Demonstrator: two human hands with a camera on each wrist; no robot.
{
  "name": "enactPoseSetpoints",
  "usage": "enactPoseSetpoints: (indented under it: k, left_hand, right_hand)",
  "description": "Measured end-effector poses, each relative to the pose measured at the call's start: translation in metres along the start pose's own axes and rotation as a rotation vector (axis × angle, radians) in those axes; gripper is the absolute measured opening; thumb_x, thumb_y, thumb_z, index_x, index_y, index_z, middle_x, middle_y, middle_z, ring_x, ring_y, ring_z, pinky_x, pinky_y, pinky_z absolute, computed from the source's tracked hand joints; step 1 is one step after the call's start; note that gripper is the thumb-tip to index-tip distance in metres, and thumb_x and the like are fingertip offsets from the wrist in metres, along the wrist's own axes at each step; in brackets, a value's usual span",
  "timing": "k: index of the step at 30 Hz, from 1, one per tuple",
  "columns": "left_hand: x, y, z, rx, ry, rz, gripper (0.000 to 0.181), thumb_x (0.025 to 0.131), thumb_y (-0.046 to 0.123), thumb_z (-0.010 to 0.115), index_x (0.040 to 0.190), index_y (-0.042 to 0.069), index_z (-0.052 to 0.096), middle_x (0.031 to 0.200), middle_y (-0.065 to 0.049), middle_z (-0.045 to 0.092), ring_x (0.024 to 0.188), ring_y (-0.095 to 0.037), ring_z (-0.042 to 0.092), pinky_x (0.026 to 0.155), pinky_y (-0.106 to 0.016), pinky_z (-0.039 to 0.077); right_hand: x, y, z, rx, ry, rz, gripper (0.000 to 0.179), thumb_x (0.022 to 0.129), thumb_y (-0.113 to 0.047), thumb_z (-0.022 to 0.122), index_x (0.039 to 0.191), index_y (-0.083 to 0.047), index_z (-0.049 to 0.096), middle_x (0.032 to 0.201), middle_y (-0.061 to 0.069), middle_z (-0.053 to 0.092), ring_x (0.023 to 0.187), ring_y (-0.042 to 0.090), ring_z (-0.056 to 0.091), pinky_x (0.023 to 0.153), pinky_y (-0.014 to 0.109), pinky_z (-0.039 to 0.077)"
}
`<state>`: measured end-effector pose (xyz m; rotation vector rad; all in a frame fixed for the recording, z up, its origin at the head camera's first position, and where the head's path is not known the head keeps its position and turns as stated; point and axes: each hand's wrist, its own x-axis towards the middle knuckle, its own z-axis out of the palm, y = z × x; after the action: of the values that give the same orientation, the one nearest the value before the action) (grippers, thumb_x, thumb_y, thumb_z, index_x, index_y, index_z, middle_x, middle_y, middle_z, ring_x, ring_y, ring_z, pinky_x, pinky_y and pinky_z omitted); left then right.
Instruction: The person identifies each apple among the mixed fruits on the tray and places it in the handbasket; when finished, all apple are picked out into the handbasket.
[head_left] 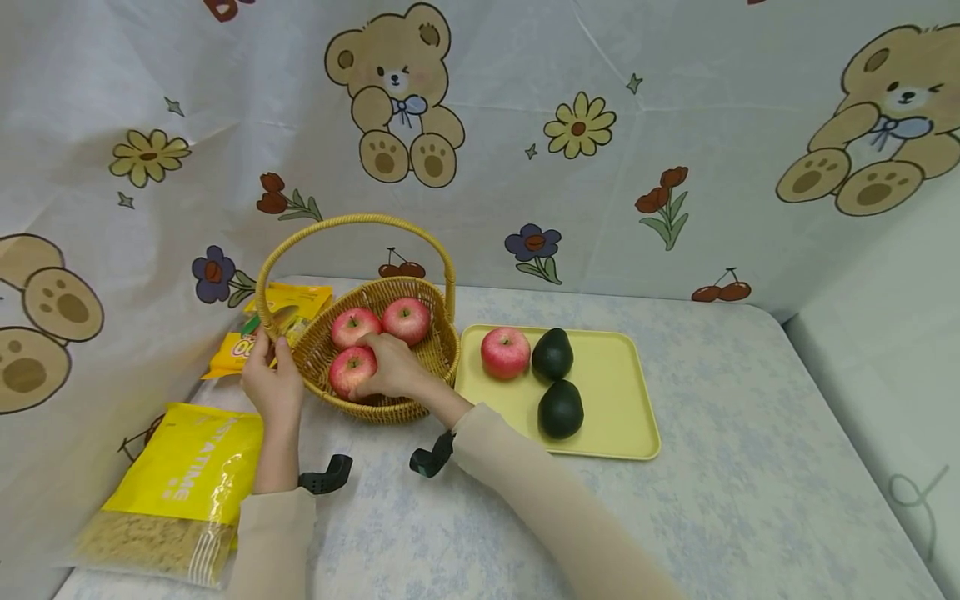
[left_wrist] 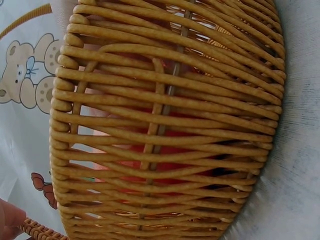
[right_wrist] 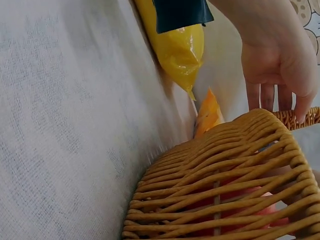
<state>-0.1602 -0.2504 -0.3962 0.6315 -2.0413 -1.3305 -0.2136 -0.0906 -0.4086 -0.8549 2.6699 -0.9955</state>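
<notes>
A yellow-brown wicker basket [head_left: 386,412] with a tall arched handle [head_left: 358,219] stands at the left of the table. My left hand [head_left: 276,387] pinches the handle's left base, and the right wrist view shows its fingers [right_wrist: 284,97] there too. Inside the basket, my right hand [head_left: 397,369] grips a red apple [head_left: 349,372], its thumb and fingers around the fruit's right side. Two more apples, one at the back left [head_left: 356,326] and one at the back right [head_left: 407,319], lie behind it. Through the weave the left wrist view shows red fruit [left_wrist: 175,156]; the wicker hides much of it.
Right of the basket, a pale yellow tray [head_left: 618,392] bears an apple [head_left: 506,352] and two dark avocados [head_left: 561,409]. A yellow pasta bag [head_left: 180,475] lies at the front left. An orange-yellow snack packet [head_left: 228,357] sits behind the left hand, by a bear-print curtain [head_left: 495,50].
</notes>
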Motion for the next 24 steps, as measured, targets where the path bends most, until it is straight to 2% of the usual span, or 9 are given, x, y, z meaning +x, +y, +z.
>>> enactPoseSetpoints:
  k: [17, 24]
  left_hand:
    - [-0.0004, -0.0008, -0.0005, -0.006, -0.015, -0.028, 0.043, 0.103, 0.019, 0.047, 0.146, 0.019, 0.047, 0.142, -0.007, 0.055, 0.125, -0.022, 0.057, 0.105, -0.042, 0.047]
    - [-0.0001, -0.0003, -0.0007, -0.018, -0.033, -0.040, 0.044, 0.104, 0.020, 0.046, 0.148, 0.019, 0.044, 0.146, -0.006, 0.051, 0.127, -0.022, 0.054, 0.108, -0.042, 0.045]
  right_hand:
    - [-0.0014, -0.0009, 0.0036, -0.038, -0.028, -0.004, 0.080, 0.074, -0.036, 0.085, 0.140, -0.011, 0.048, 0.129, 0.006, 0.056, 0.120, 0.019, 0.050, 0.101, 0.028, 0.046]
    - [-0.0021, -0.0010, 0.0024, -0.048, -0.035, 0.000, 0.082, 0.074, -0.036, 0.085, 0.142, -0.012, 0.046, 0.129, 0.006, 0.056, 0.121, 0.019, 0.050, 0.102, 0.028, 0.045]
